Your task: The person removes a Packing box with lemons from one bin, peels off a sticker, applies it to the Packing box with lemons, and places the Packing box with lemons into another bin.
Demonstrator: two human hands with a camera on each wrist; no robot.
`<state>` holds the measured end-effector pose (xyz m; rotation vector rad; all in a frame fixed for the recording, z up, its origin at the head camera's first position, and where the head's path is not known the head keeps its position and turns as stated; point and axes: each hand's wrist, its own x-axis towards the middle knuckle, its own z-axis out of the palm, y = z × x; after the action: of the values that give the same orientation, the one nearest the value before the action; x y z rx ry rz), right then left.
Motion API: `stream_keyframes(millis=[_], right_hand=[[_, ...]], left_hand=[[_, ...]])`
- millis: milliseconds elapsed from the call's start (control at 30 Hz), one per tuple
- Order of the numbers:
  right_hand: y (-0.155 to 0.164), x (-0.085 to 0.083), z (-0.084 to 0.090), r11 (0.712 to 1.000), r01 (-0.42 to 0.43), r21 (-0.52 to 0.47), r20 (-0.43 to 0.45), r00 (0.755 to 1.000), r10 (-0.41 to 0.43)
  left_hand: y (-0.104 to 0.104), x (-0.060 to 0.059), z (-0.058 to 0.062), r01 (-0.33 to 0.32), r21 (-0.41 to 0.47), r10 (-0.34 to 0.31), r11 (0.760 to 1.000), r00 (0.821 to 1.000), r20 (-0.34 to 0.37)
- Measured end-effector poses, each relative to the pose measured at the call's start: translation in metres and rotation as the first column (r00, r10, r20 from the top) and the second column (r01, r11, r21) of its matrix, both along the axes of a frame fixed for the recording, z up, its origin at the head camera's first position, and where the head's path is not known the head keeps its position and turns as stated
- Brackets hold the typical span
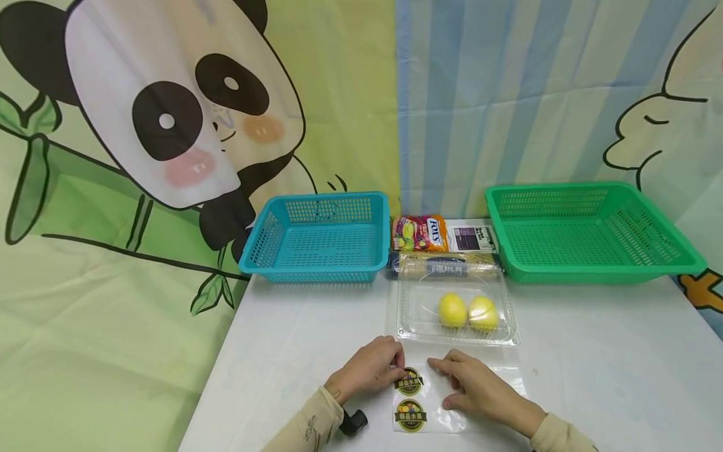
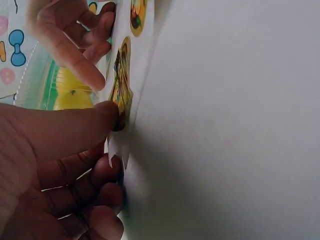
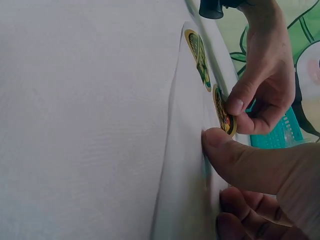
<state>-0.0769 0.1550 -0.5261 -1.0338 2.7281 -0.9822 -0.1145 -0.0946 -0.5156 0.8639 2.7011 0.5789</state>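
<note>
Glossy backing sheet (image 1: 429,402) with two round stickers lies at the near edge of the white table (image 1: 593,351), between my hands. My left hand (image 1: 369,370) pinches the rim of the upper sticker (image 1: 409,381) with thumb and fingertips. My right hand (image 1: 480,389) presses the sheet flat just beside it, its fingers loosely bent. Behind the sheet sits a clear clamshell box (image 1: 456,309) holding two lemons (image 1: 467,311). A blue basket (image 1: 319,237) and a green basket (image 1: 587,229) flank the far edge.
</note>
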Motion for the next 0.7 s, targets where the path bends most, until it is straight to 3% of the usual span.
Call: stream_keyframes(millis=[233, 367, 433, 567, 700], right_hand=[[0.000, 0.004, -0.003, 0.999, 0.024, -0.045, -0.047, 0.999, -0.026], [-0.001, 0.006, -0.003, 0.998, 0.051, -0.036, -0.044, 0.998, -0.052], [-0.003, 0.007, -0.002, 0.996, 0.074, -0.041, -0.069, 0.995, -0.076], [-0.014, 0.010, 0.002, 0.985, 0.097, -0.142, -0.130, 0.985, -0.116], [-0.031, 0.012, 0.004, 0.970, 0.048, -0.237, -0.164, 0.982, -0.088]], left_hand=[[0.001, 0.001, 0.004, 0.026, 0.043, -0.026, 0.999, 1.000, 0.009], [0.001, 0.001, 0.007, 0.033, 0.080, -0.039, 0.996, 0.997, 0.074], [0.001, 0.002, 0.008, 0.024, 0.119, -0.041, 0.993, 0.989, 0.140], [0.001, 0.005, 0.008, -0.065, 0.243, -0.014, 0.968, 0.951, 0.310], [0.003, 0.007, 0.004, -0.228, 0.389, 0.010, 0.892, 0.872, 0.489]])
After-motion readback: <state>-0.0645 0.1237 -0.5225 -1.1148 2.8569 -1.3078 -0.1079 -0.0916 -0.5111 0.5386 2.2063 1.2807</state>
